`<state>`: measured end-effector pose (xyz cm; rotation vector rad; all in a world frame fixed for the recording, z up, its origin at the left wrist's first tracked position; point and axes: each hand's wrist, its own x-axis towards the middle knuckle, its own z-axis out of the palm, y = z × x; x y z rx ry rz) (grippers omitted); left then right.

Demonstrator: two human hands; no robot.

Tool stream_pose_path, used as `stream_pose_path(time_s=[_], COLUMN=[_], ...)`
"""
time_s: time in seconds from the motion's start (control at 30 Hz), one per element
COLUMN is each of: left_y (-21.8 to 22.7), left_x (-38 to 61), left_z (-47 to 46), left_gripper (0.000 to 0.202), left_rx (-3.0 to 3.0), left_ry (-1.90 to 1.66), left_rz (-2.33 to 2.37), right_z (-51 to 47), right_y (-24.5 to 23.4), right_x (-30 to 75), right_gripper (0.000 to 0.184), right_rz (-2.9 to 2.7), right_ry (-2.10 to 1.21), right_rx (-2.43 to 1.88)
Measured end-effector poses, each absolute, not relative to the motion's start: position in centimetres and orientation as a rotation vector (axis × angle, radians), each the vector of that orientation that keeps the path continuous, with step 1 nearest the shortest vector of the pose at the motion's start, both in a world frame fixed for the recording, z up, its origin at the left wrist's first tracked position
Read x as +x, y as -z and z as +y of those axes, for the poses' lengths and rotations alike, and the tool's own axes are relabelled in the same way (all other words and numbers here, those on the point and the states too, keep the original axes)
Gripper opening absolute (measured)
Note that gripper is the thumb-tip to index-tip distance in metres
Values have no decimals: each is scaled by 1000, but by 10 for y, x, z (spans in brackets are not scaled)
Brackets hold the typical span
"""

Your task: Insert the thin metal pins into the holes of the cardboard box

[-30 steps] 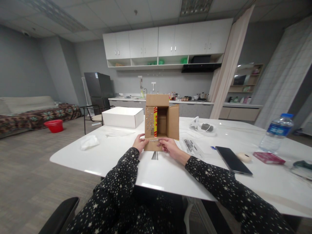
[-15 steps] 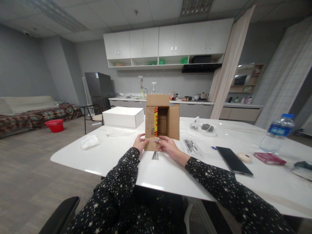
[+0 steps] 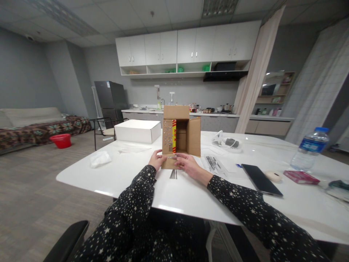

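Note:
An open cardboard box stands on the white table with its lower flap folded toward me. My left hand is closed at the left edge of that flap, thumb and fingers gripping it. My right hand bends over the flap's right side with its fingers pinched together; whatever lies in them is too small to make out. Between the fingertips a few small shiny pieces show on the flap. Several thin metal screws or nails lie side by side just below. More small shiny dots sit on the box's left panel.
Left of the box stand a white carton and a crumpled tissue. To the right lie a clear bag of small tools, a black phone, a dark red packet and a water bottle.
My right fingers have shifted very slightly over the flap, and the small shiny pieces between my hands look a little different. The left hand and the box hold their place.

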<state>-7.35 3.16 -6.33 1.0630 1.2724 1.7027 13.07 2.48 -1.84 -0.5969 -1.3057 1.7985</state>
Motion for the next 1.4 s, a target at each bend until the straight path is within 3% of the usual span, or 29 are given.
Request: stream_pose_path(time_s=[0.63,0.87,1.1,1.4], left_y=[59,56,57,62], left_x=[-71,-70,-68,-69], left_z=[25,21,22,25], left_gripper=[64,63,63,64], left_rx=[1083,1097,1080,1116], left_ry=[-1717,-1710,-1717,-1726], left_rz=[1269,1252,1239,1238], right_z=[33,23,5,3], right_y=[24,16,31,37], right_x=[129,129,126,127], right_gripper=[34,30,12,13], right_rz=[-1456,-1555,-2028,-2271], right_ry=[-1519,-1406,-1085,-761], right_rx=[-483,-445,-447,-422])
